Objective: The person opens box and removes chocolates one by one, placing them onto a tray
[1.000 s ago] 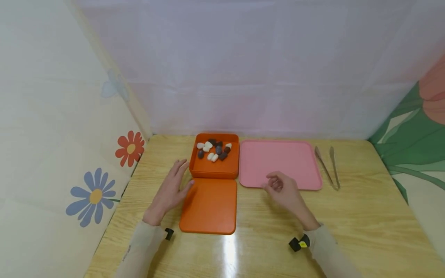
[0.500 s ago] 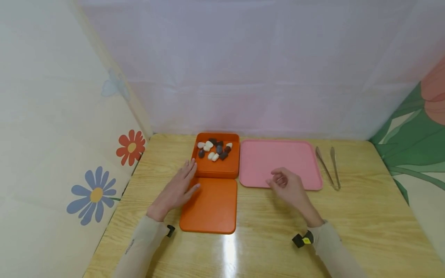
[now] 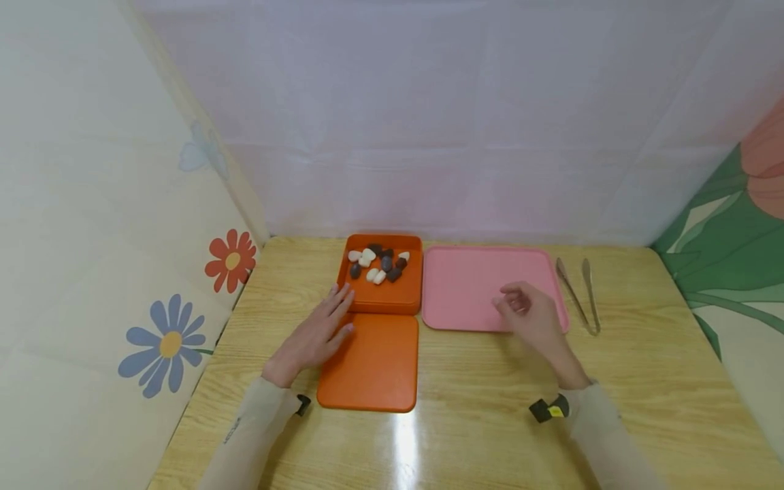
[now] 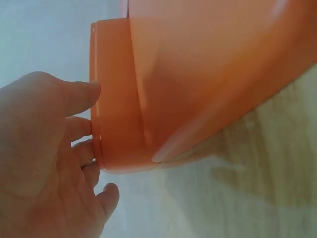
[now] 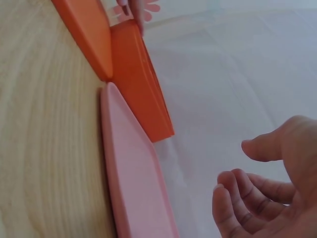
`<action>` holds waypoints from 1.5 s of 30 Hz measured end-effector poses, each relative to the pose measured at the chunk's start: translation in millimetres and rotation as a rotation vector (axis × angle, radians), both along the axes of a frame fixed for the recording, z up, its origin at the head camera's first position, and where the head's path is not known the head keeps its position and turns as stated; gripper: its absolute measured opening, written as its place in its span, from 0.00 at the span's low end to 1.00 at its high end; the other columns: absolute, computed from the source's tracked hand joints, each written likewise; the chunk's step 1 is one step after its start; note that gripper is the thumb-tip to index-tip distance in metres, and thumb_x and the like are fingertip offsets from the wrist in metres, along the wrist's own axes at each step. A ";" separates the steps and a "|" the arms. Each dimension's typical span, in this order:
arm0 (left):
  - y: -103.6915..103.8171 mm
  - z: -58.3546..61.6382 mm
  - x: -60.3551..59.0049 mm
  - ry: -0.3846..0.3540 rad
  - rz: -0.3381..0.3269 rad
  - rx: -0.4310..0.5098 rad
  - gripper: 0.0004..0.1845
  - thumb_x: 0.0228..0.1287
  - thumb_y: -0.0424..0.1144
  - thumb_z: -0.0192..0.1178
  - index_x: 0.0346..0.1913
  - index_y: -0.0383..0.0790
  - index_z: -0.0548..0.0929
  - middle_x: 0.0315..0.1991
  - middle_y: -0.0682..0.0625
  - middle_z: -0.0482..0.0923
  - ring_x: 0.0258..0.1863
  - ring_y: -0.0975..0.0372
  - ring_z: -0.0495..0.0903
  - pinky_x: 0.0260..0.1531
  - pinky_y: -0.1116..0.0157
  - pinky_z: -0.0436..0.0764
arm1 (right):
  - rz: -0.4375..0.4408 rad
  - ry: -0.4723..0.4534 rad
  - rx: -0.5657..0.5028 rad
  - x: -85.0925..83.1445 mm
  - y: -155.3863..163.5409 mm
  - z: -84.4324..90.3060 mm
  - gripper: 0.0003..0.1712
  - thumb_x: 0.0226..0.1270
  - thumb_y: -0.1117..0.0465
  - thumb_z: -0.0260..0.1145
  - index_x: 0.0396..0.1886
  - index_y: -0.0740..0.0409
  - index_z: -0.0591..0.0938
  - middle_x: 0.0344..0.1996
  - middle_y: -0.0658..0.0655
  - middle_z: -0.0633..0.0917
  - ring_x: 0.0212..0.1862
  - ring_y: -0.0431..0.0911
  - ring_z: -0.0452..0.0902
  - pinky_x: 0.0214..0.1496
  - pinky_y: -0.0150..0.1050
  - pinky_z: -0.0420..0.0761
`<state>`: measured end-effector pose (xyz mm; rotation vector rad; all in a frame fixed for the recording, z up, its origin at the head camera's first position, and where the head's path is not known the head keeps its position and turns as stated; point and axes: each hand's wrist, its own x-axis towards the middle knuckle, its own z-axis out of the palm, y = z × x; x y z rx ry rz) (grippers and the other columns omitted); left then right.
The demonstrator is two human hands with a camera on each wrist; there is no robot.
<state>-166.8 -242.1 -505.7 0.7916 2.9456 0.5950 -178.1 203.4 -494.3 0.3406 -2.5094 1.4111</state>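
Head view, right hand (image 3: 533,316) shifted over pink tray (image 3: 465,289), left hand (image 3: 315,333) against orange box (image 3: 382,289), hands relaxed, empty

Staged tabletop booth (image 3: 490,408), flower-printed backdrops (image 3: 165,344)

bare table (image 3: 490,408) near; orange box (image 3: 381,291), pink tray (image 3: 471,286), tongs (image 3: 578,292) line the far edge.

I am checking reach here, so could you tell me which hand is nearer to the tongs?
The right hand is nearer, over the pink tray beside the tongs; the left hand rests by the orange box.
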 end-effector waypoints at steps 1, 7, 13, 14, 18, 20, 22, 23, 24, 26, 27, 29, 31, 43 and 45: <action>0.1 -0.1 -0.9 -0.002 0.003 0.005 0.38 0.83 0.42 0.58 0.85 0.31 0.56 0.86 0.36 0.52 0.86 0.39 0.46 0.81 0.39 0.59 | -0.008 -0.001 -0.009 -0.3 2.0 1.5 0.12 0.73 0.65 0.72 0.50 0.67 0.87 0.35 0.61 0.89 0.34 0.37 0.82 0.38 0.27 0.82; 0.8 0.9 -5.8 -0.021 0.030 0.026 0.34 0.84 0.41 0.57 0.83 0.32 0.60 0.85 0.39 0.55 0.87 0.42 0.48 0.80 0.41 0.62 | -0.050 0.003 -0.029 -1.7 11.4 7.2 0.12 0.73 0.65 0.72 0.50 0.69 0.86 0.36 0.64 0.89 0.35 0.35 0.81 0.39 0.22 0.81; 4.8 5.3 -7.7 -0.044 0.042 0.035 0.35 0.84 0.42 0.57 0.83 0.31 0.59 0.86 0.39 0.54 0.87 0.42 0.47 0.81 0.41 0.60 | -0.073 0.039 -0.058 -8.0 27.4 7.3 0.12 0.73 0.67 0.71 0.50 0.73 0.85 0.35 0.67 0.88 0.32 0.31 0.79 0.37 0.20 0.80; 5.4 5.7 -8.0 -0.049 0.041 0.037 0.35 0.84 0.42 0.57 0.84 0.31 0.59 0.86 0.38 0.54 0.87 0.42 0.47 0.81 0.41 0.60 | -0.075 0.046 -0.072 -9.9 30.7 7.1 0.11 0.73 0.68 0.71 0.49 0.73 0.85 0.35 0.68 0.88 0.31 0.30 0.79 0.36 0.20 0.80; 6.7 5.6 -8.7 -0.072 0.043 0.055 0.37 0.84 0.44 0.57 0.84 0.31 0.57 0.86 0.37 0.52 0.87 0.42 0.45 0.81 0.40 0.58 | -0.100 0.044 -0.091 -16.1 42.1 8.0 0.12 0.73 0.69 0.70 0.51 0.74 0.85 0.36 0.71 0.88 0.30 0.29 0.80 0.33 0.20 0.81; 7.1 5.6 -8.6 -0.078 0.050 0.058 0.37 0.83 0.44 0.57 0.84 0.31 0.56 0.86 0.37 0.52 0.87 0.42 0.45 0.81 0.40 0.58 | -0.138 0.020 -0.068 -17.7 47.4 8.0 0.14 0.75 0.67 0.70 0.53 0.73 0.85 0.39 0.71 0.88 0.31 0.28 0.79 0.34 0.20 0.80; 7.4 5.3 -8.1 -0.082 0.057 0.061 0.38 0.83 0.44 0.58 0.84 0.31 0.57 0.86 0.37 0.52 0.87 0.42 0.45 0.81 0.40 0.59 | -0.184 -0.006 -0.032 -18.1 52.0 8.3 0.15 0.77 0.63 0.70 0.54 0.72 0.86 0.41 0.70 0.89 0.33 0.27 0.78 0.36 0.18 0.79; 7.5 5.3 -7.7 -0.085 0.061 0.058 0.38 0.83 0.44 0.58 0.85 0.32 0.56 0.86 0.37 0.51 0.87 0.42 0.45 0.81 0.40 0.59 | -0.207 -0.018 -0.009 -18.4 54.1 8.5 0.16 0.77 0.61 0.69 0.55 0.71 0.86 0.42 0.69 0.89 0.34 0.27 0.77 0.38 0.18 0.78; 7.5 5.3 -7.2 -0.086 0.065 0.057 0.39 0.82 0.44 0.59 0.85 0.32 0.56 0.86 0.37 0.51 0.87 0.42 0.45 0.81 0.40 0.59 | -0.229 -0.024 0.007 -18.9 56.0 8.5 0.17 0.78 0.60 0.69 0.55 0.70 0.86 0.43 0.69 0.89 0.35 0.27 0.77 0.39 0.17 0.78; 7.7 5.3 -6.3 -0.091 0.070 0.054 0.39 0.82 0.44 0.60 0.85 0.32 0.56 0.87 0.38 0.50 0.87 0.42 0.45 0.81 0.40 0.59 | -0.258 -0.032 0.027 -20.5 59.8 8.5 0.17 0.78 0.58 0.69 0.55 0.68 0.87 0.44 0.68 0.89 0.37 0.29 0.77 0.40 0.17 0.76; 7.7 5.1 -5.8 -0.093 0.073 0.053 0.39 0.82 0.44 0.60 0.85 0.33 0.56 0.87 0.38 0.50 0.87 0.42 0.45 0.81 0.40 0.60 | -0.268 -0.033 0.040 -21.4 62.0 8.5 0.17 0.78 0.58 0.69 0.55 0.68 0.87 0.45 0.68 0.89 0.38 0.31 0.76 0.41 0.17 0.75; 7.9 5.5 -4.8 -0.093 0.074 0.050 0.40 0.82 0.44 0.60 0.85 0.33 0.56 0.87 0.38 0.50 0.87 0.42 0.45 0.81 0.40 0.60 | -0.275 -0.037 0.058 -23.5 66.7 8.5 0.18 0.79 0.57 0.68 0.55 0.67 0.86 0.45 0.68 0.89 0.40 0.34 0.77 0.42 0.17 0.75; 8.0 5.7 -4.1 -0.090 0.072 0.048 0.39 0.81 0.43 0.61 0.85 0.33 0.56 0.87 0.38 0.51 0.87 0.42 0.45 0.80 0.40 0.60 | -0.272 -0.039 0.070 -25.9 72.3 8.1 0.18 0.79 0.56 0.68 0.55 0.68 0.86 0.45 0.68 0.89 0.41 0.36 0.77 0.43 0.17 0.75; 3.8 3.2 -0.9 -0.066 0.055 0.067 0.39 0.80 0.39 0.62 0.84 0.31 0.57 0.86 0.36 0.53 0.87 0.41 0.46 0.80 0.39 0.61 | -0.244 -0.024 0.130 -38.1 98.3 4.9 0.21 0.79 0.56 0.67 0.57 0.70 0.84 0.45 0.69 0.87 0.43 0.53 0.82 0.38 0.18 0.75; 1.3 2.4 -0.3 -0.073 0.061 0.066 0.39 0.80 0.40 0.61 0.85 0.32 0.57 0.86 0.37 0.52 0.87 0.42 0.46 0.80 0.39 0.62 | -0.268 -0.047 0.136 -38.6 102.3 3.7 0.23 0.79 0.54 0.67 0.59 0.70 0.84 0.46 0.70 0.87 0.45 0.54 0.81 0.38 0.19 0.74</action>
